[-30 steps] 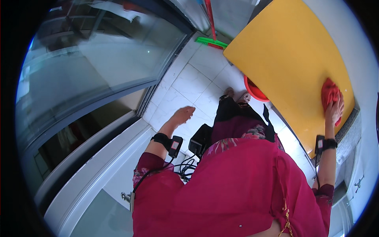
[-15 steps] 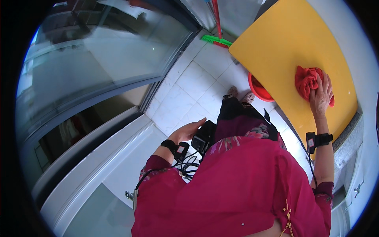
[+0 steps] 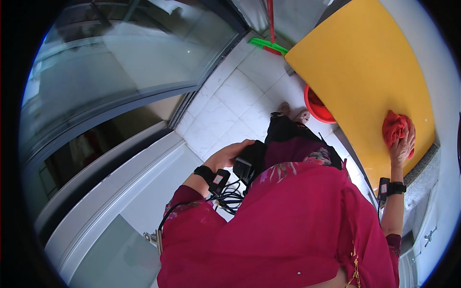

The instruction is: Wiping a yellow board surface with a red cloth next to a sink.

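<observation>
My right hand (image 3: 403, 144) is closed on a bunched red cloth (image 3: 395, 128), pressing it on the yellow tabletop (image 3: 355, 72) close to its right edge. At my waist, my left hand (image 3: 230, 152) is held against a black box (image 3: 249, 161) with cables below it. One finger lies over the box's top edge; the other fingers are mostly hidden behind it.
A red basin (image 3: 319, 113) with something red inside stands on the tiled floor (image 3: 225, 105), partly under the tabletop. A green broom (image 3: 266, 45) stands beyond. To the left is a glass sliding panel (image 3: 129, 62); a grey stone ledge (image 3: 422, 168) runs at right.
My right hand has drawn the red cloth nearer to me and slightly to the right across the tabletop. My left hand stays at the black box.
</observation>
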### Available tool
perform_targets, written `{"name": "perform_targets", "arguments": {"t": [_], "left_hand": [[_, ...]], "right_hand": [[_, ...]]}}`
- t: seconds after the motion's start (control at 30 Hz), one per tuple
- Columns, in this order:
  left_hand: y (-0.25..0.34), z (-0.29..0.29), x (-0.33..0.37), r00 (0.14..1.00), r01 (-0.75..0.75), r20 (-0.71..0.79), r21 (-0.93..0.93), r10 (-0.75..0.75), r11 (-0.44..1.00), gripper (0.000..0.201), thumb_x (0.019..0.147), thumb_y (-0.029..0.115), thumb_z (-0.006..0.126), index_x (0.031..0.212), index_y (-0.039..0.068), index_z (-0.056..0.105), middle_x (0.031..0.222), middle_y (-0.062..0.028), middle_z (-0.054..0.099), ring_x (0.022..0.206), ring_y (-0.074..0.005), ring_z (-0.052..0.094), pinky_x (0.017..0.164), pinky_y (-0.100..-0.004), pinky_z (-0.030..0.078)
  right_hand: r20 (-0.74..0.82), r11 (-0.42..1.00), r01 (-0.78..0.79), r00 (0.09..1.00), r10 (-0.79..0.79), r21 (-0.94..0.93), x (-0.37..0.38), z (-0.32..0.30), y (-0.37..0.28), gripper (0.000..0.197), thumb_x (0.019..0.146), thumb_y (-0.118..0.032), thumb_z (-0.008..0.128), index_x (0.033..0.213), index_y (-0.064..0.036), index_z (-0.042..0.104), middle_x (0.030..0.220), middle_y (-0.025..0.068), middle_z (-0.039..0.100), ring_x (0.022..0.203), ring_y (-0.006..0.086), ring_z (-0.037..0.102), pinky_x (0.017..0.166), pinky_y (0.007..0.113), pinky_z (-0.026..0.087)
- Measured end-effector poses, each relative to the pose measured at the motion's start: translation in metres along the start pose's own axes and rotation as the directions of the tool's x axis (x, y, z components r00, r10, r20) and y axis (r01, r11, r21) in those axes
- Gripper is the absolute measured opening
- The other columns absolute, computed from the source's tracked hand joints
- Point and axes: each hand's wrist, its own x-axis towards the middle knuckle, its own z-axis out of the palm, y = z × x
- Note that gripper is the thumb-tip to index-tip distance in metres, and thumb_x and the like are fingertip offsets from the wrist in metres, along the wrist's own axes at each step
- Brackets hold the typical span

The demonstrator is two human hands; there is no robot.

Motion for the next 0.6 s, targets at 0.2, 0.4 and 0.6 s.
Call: {"name": "perform_targets", "arguments": {"t": [0.2, 0.4, 0.6], "left_hand": [[0.015, 0.014, -0.007, 1.000, -0.022, 0.023, 0.125, 0.019, 0.992, 0.046, 0.089, 0.041, 0.054, 0.117, 0.004, 0.054, 0.109, -0.0075, 0.061, 0.096, -0.0153, 0.059, 0.083, -0.0278, 0.048], [0.011, 0.010, 0.006, 0.999, 0.021, -0.035, 0.255, -0.012, 0.967, 0.047, 0.091, 0.044, 0.049, 0.114, 0.003, 0.055, 0.104, -0.0067, 0.062, 0.091, -0.0150, 0.060, 0.079, -0.0273, 0.049], [0.003, 0.006, -0.004, 0.990, 0.034, -0.144, 0.219, -0.003, 0.975, 0.048, 0.091, 0.045, 0.049, 0.112, 0.002, 0.057, 0.103, -0.0070, 0.063, 0.090, -0.0151, 0.060, 0.078, -0.0282, 0.048]], "right_hand": [[0.017, 0.921, -0.338, 0.937, 0.348, -0.194, 0.049, 0.023, -0.004, 0.050, 0.084, -0.029, 0.050, 0.133, -0.0228, 0.042, 0.141, 0.0012, 0.036, 0.128, 0.0291, 0.033, 0.101, 0.048, 0.031], [0.054, 0.998, 0.044, 0.997, -0.047, 0.039, 0.114, 0.001, -0.129, 0.051, 0.077, -0.023, 0.058, 0.127, -0.0234, 0.048, 0.138, 0.0028, 0.038, 0.127, 0.0292, 0.035, 0.101, 0.047, 0.030], [0.079, 0.931, 0.308, 0.941, -0.328, 0.199, 0.072, -0.032, -0.143, 0.053, 0.073, -0.018, 0.059, 0.126, -0.0183, 0.051, 0.138, 0.0063, 0.038, 0.128, 0.0294, 0.035, 0.102, 0.045, 0.028]]}}
